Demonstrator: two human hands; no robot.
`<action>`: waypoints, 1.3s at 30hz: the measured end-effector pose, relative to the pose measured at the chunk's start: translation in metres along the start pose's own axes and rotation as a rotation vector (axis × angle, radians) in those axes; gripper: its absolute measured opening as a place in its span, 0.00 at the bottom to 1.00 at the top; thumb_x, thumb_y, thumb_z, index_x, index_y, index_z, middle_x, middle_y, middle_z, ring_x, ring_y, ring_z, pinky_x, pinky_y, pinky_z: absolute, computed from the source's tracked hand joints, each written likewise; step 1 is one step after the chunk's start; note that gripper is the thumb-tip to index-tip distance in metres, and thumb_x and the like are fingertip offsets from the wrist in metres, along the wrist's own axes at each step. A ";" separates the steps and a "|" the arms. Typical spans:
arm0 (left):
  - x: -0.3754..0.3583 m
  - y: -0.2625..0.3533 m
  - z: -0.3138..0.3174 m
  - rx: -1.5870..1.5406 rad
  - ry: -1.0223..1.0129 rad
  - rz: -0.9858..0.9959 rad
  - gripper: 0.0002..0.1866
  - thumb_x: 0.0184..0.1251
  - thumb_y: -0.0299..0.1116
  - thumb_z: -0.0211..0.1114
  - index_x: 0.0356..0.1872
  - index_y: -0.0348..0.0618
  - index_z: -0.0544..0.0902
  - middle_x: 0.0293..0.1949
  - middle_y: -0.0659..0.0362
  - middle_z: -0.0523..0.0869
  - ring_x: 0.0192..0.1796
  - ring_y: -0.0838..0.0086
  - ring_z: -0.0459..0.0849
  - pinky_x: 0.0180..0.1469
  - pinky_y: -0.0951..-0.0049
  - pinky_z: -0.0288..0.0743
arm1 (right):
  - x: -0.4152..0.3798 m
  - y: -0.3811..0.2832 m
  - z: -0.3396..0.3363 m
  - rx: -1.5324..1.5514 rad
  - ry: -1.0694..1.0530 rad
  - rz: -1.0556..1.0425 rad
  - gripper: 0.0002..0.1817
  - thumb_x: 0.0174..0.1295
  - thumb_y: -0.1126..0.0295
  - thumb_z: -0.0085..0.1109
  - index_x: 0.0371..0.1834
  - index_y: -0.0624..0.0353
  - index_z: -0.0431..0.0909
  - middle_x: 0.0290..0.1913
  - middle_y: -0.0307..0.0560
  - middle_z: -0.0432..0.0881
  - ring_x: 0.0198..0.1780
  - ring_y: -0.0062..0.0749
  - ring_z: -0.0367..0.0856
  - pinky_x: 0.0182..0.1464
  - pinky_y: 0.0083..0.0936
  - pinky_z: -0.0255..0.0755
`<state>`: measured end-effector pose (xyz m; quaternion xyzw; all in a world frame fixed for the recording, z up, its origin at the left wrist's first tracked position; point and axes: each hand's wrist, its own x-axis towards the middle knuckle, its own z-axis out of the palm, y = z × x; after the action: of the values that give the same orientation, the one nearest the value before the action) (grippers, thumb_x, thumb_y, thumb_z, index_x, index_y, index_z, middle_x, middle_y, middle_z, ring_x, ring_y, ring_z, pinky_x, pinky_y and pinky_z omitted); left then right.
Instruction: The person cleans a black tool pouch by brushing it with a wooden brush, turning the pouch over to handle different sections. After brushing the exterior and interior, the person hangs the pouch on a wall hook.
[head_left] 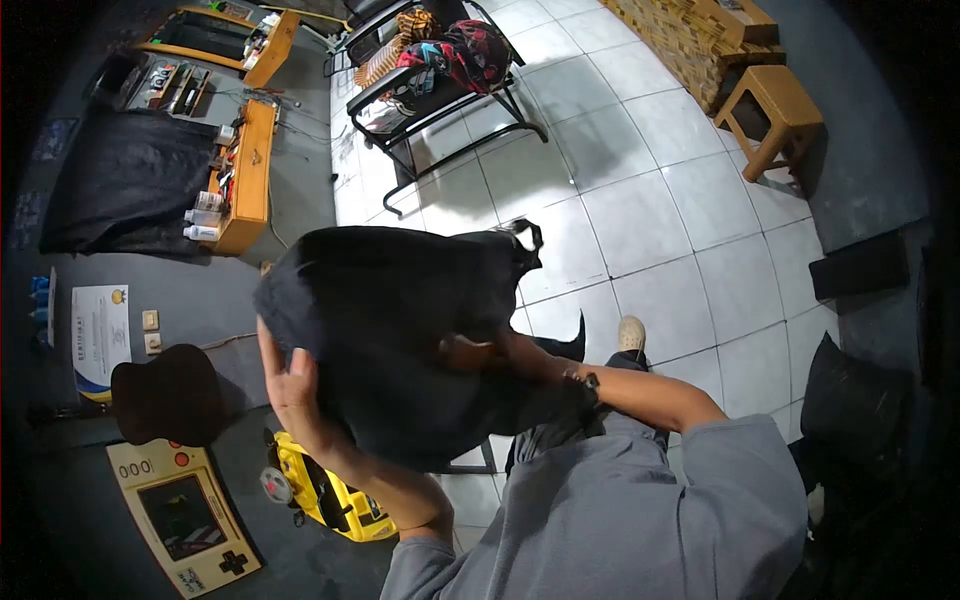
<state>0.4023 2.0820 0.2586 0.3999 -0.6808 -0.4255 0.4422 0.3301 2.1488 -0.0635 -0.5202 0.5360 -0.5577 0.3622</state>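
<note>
A large piece of black cloth (390, 290) hangs spread out in front of me, with a loop of strap (527, 243) at its far right corner. At its left edge is my left hand (292, 385), thumb on the near side, the other fingers partly behind the fabric; it is closed on the cloth. My right hand (525, 355) lies against the cloth's right part, blurred and partly lost among dark folds. At its fingertips shows a brown, rounded shape (467, 352), too smeared to name. A dark band circles my right wrist.
A black metal-framed chair (440, 90) with patterned cloths stands ahead on the tiled floor. A wooden shelf (248, 180) with bottles juts from the left wall. Nearer are a brown cap (175, 393) and a yellow toy-like object (325, 490). A tan stool (775, 115) stands right.
</note>
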 end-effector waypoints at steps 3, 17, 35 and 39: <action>-0.022 0.004 0.020 -0.190 -0.060 -0.043 0.36 0.55 0.32 0.57 0.66 0.25 0.60 0.62 0.44 0.70 0.64 0.62 0.70 0.70 0.68 0.54 | 0.027 -0.026 0.003 0.173 0.010 0.089 0.13 0.63 0.69 0.51 0.45 0.66 0.70 0.41 0.65 0.77 0.41 0.62 0.78 0.42 0.42 0.75; -0.028 0.022 0.004 0.050 0.082 0.035 0.35 0.58 0.36 0.54 0.65 0.24 0.59 0.65 0.42 0.65 0.65 0.62 0.69 0.70 0.69 0.55 | -0.058 0.175 0.025 -0.246 -0.046 0.652 0.26 0.71 0.53 0.33 0.39 0.62 0.79 0.33 0.63 0.82 0.39 0.57 0.81 0.39 0.43 0.74; -0.037 0.012 0.006 -0.264 -0.029 0.031 0.33 0.58 0.27 0.56 0.65 0.22 0.59 0.61 0.41 0.71 0.63 0.61 0.72 0.69 0.67 0.56 | 0.027 -0.044 -0.010 0.192 0.452 0.185 0.18 0.66 0.65 0.51 0.54 0.62 0.63 0.44 0.65 0.76 0.48 0.59 0.77 0.40 0.41 0.73; -0.034 0.007 0.011 -0.317 -0.127 -0.029 0.33 0.58 0.25 0.56 0.65 0.23 0.59 0.61 0.41 0.71 0.63 0.61 0.72 0.69 0.67 0.57 | 0.014 -0.044 -0.014 0.008 0.327 -0.043 0.22 0.63 0.63 0.53 0.57 0.61 0.63 0.47 0.65 0.76 0.49 0.59 0.77 0.42 0.45 0.73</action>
<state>0.4003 2.1181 0.2529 0.3073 -0.6258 -0.5583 0.4497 0.3208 2.1454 -0.0167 -0.4325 0.5741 -0.6447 0.2601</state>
